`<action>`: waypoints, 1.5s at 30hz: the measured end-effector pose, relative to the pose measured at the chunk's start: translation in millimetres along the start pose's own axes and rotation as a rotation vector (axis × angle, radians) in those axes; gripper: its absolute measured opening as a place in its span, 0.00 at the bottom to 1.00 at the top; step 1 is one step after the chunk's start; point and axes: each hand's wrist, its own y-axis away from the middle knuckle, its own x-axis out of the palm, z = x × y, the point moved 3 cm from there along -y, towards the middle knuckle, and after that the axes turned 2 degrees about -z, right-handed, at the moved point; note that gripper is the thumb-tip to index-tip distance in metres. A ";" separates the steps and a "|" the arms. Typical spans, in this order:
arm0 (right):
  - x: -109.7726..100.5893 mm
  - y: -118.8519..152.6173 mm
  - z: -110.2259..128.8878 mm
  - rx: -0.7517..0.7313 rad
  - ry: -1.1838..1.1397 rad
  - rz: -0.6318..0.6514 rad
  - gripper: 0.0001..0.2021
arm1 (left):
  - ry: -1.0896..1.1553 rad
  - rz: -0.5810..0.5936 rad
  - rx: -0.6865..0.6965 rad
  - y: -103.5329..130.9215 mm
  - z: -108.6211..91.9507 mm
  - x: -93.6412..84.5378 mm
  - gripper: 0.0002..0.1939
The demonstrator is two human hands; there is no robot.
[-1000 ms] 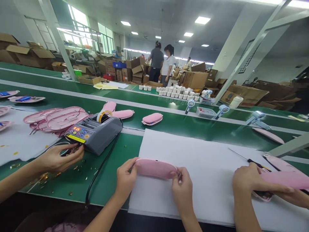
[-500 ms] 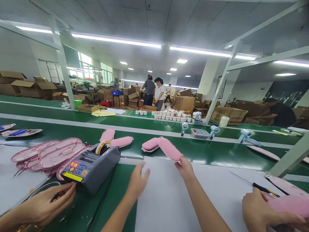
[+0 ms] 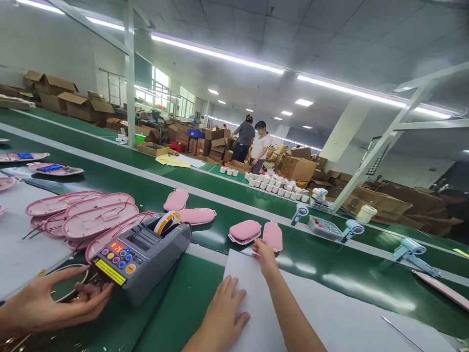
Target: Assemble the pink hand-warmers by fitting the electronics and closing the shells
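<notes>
My left hand (image 3: 225,313) lies on the white sheet (image 3: 252,288), fingers apart, holding nothing. My right hand (image 3: 264,256) is at the sheet's far edge, its loosely bent fingers beside the lower left edge of a pink oval case (image 3: 273,235); nothing shows in its grip. That case rests on the green belt. Just left of it sits another pink case (image 3: 245,231) with a dark gap along its side. Two more pink pieces (image 3: 176,200) (image 3: 198,216) lie behind the grey tape dispenser (image 3: 146,259), which shows red digits.
Another person's hand (image 3: 54,303) is at the dispenser's front. Pink shells with wires (image 3: 100,220) pile up at left. Light blue devices (image 3: 414,254) and a clear tray (image 3: 324,227) stand along the belt at right. A thin metal rod (image 3: 401,332) lies at lower right.
My right hand has let go of the pink case, now lying on the belt. My left hand has come down onto the sheet. The view has tilted; the other person's hand at right is gone.
</notes>
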 end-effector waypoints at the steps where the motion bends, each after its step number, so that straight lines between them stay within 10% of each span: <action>1: 12.1 1.6 2.0 -0.039 0.142 0.006 0.20 | 0.012 0.003 -0.004 -0.7 0.2 0.5 0.26; 6: 72.4 11.2 13.7 -0.201 0.719 0.154 0.30 | 0.039 -0.017 -0.004 -5.9 4.3 3.8 0.28; 11: 94.4 16.3 20.1 -0.246 0.938 0.203 0.20 | 0.092 -0.149 0.014 -13.7 16.9 12.1 0.24; 16: 67.9 20.5 39.7 -0.407 0.821 0.150 0.16 | 0.334 -0.479 0.069 -22.3 24.6 9.2 0.15; 20: 33.5 50.0 50.6 -0.532 0.614 0.089 0.13 | 0.632 -0.524 0.022 -25.0 25.4 -0.2 0.19; 24: 9.2 122.8 43.7 -0.566 0.415 0.056 0.15 | 0.565 -0.565 0.099 -14.5 20.5 -9.0 0.31; 30: -17.5 244.3 49.4 -0.550 0.306 0.164 0.15 | 0.147 -0.709 0.646 28.1 -8.7 -22.2 0.48; 38: -72.7 259.0 95.5 -0.290 0.127 0.615 0.25 | 0.884 -0.217 0.429 49.3 -29.0 -28.1 0.55; 45: -70.1 231.1 54.9 -0.432 0.408 0.418 0.23 | 1.360 0.088 0.108 45.9 -46.7 -13.5 0.30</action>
